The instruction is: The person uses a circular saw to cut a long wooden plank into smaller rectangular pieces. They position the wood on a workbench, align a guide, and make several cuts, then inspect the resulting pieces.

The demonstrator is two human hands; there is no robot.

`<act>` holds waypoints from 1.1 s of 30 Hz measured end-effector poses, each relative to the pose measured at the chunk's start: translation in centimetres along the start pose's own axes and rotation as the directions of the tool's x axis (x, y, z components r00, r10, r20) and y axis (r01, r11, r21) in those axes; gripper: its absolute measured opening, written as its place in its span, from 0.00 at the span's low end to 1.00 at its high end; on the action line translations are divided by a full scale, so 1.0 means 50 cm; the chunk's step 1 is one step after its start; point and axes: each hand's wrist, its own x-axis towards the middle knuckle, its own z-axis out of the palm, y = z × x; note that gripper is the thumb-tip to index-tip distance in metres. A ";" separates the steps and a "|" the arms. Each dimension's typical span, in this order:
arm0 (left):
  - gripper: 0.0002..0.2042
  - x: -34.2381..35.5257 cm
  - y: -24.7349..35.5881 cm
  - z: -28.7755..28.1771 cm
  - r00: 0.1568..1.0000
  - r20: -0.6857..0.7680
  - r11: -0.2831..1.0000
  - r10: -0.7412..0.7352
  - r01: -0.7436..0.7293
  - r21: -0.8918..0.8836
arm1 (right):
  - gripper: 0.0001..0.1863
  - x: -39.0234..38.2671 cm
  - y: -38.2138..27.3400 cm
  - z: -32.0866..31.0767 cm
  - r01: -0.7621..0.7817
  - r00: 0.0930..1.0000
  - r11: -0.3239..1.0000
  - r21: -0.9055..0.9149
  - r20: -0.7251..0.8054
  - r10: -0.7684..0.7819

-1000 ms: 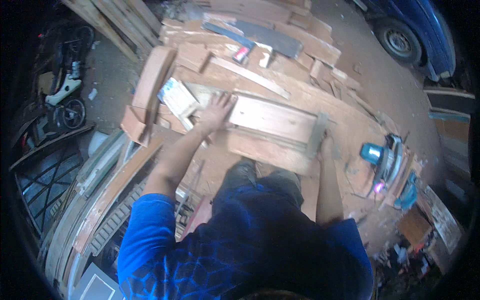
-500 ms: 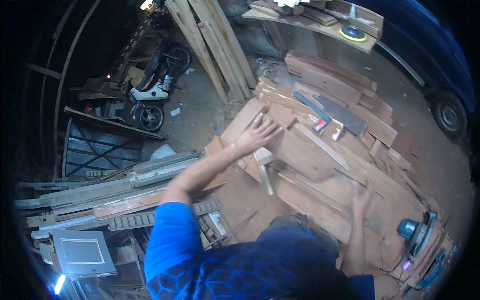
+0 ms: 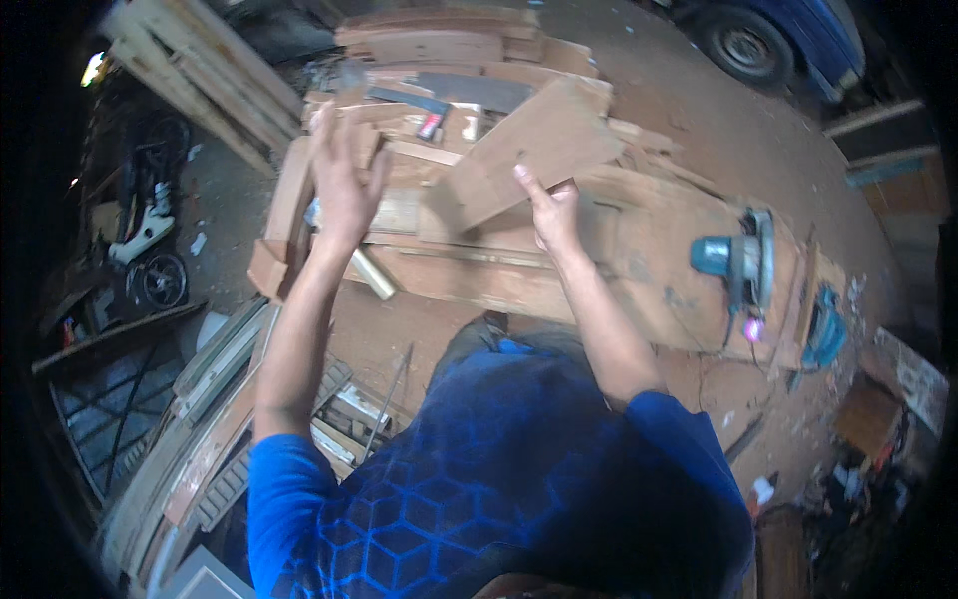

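A flat brown wooden board (image 3: 544, 145) is raised at a slant over the workbench. My right hand (image 3: 554, 212) grips its near edge, thumb on the upper face and fingers underneath. To the left, my left hand (image 3: 346, 190) hovers with fingers spread, blurred a little, nothing in it. It is nearest a thick wooden piece (image 3: 289, 200) at the bench's left end. Behind the raised board lie a dark flat strip (image 3: 409, 100) with a red-marked end and a dark grey board (image 3: 474, 92). A pale yellowish bar (image 3: 373, 275) juts from the near bench edge.
On the bench's right side stands a teal circular saw (image 3: 733, 258), with another teal power tool (image 3: 824, 327) beyond it. Stacked planks (image 3: 429, 45) lie at the back. A motorcycle (image 3: 155, 235) stands far left, a blue vehicle (image 3: 788, 45) far right.
My view has swung to the right. My left hand has come off the wood it lay on and lifted. My right hand now holds the board up, tilted.
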 end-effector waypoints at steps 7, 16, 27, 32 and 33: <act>0.34 -0.325 -0.035 0.128 0.289 0.757 -0.179 -0.586 0.865 -0.469 | 0.44 -0.139 0.078 -0.121 -0.430 0.795 0.677 0.598 -0.105 0.598; 0.29 -0.382 -0.193 0.141 0.270 0.728 -0.030 -0.631 0.928 -0.370 | 0.40 -0.180 0.266 -0.080 -0.702 0.643 0.523 0.484 0.113 0.758; 0.22 -0.505 -0.210 0.432 0.357 0.509 0.474 -0.783 0.873 0.118 | 0.18 -0.142 0.093 -0.266 -0.568 0.820 0.733 -0.374 -0.183 0.543; 0.18 -0.456 -0.050 0.470 0.400 0.680 0.311 -0.615 0.915 -0.257 | 0.25 -0.095 0.095 -0.563 -0.300 0.940 0.565 -0.769 -0.340 0.036; 0.17 -0.447 -0.008 0.487 0.426 0.701 0.304 -0.572 0.904 -0.301 | 0.26 -0.093 0.084 -0.579 -0.293 0.943 0.505 -0.812 -0.334 0.011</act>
